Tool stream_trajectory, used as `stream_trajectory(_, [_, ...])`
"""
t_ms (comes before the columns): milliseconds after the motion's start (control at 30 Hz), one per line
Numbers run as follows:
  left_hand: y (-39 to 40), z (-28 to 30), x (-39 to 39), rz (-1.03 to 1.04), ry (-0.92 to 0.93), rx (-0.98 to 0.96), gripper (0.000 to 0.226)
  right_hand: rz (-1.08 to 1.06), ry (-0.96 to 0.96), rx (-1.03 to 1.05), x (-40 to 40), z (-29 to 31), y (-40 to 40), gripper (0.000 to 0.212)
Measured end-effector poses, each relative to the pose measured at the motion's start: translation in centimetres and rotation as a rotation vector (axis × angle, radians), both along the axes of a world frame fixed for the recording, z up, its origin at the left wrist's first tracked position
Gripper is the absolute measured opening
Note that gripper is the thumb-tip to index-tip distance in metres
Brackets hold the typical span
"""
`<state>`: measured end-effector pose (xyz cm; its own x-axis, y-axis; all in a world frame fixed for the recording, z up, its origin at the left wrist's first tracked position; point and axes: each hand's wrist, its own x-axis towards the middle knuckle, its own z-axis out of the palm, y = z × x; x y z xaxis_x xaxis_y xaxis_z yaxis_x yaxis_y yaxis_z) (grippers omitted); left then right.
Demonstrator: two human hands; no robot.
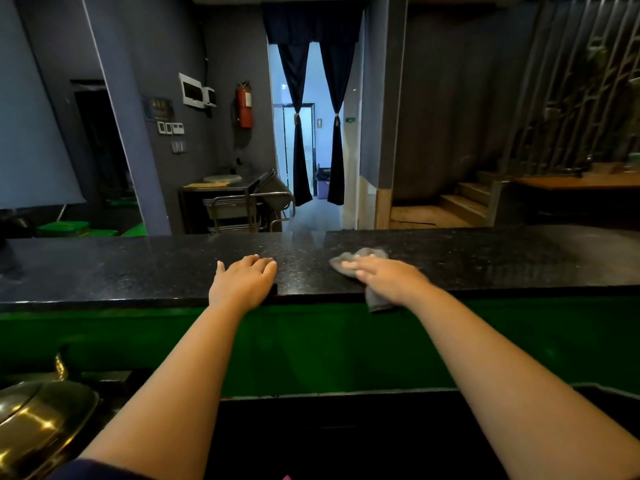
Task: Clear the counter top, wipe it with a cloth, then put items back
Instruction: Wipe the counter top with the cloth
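Note:
A long black speckled stone counter top (138, 265) runs across the view above a green front panel. My left hand (244, 280) lies flat on its near edge, palm down, holding nothing. To the right, my right hand (384, 275) presses down on a grey cloth (363, 254). One end of the cloth spreads out on the counter beyond my fingers. The other end hangs over the near edge under my wrist. No other items stand on the visible stretch of counter.
A shiny brass pot lid (38, 420) sits low at the left, below the counter. Beyond the counter are a metal trolley (242, 206), a red fire extinguisher (244, 105) on the wall, a curtained doorway (313, 133) and wooden steps (460, 202) at the right.

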<state>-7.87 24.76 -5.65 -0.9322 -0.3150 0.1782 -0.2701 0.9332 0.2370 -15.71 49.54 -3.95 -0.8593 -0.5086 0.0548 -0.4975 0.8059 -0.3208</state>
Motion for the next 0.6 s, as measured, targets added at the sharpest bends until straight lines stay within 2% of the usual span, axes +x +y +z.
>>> stream_trajectory(133, [1.1,0.8,-1.2,-0.039,-0.059,0.060,0.052,-0.196,0.054,0.203,-1.0,0.5,1.9,0.051])
stream_trajectory(200, [2.4,1.2,-2.2,-0.074,-0.054,0.127,0.051,-0.120,0.093,0.268,-0.3,0.2,-1.6,0.055])
stream_trajectory(300, [3.6,1.3,-3.4,-0.074,-0.017,0.180,0.050,0.058,0.114,0.259,-0.7,-1.4,-6.6,0.049])
stream_trajectory(433, [3.2,0.3,-4.2,-0.063,-0.014,0.115,0.054,0.255,0.084,0.308,-2.7,0.0,-6.4,0.047])
stream_trajectory(533, [3.2,-0.3,-4.3,-0.051,-0.007,0.060,0.055,0.097,0.067,0.277,-6.3,0.8,-4.8,0.049])
stream_trajectory(600, [3.6,-0.2,-4.6,-0.047,-0.043,0.011,0.057,0.033,0.092,0.341,-9.1,0.8,-5.8,0.053])
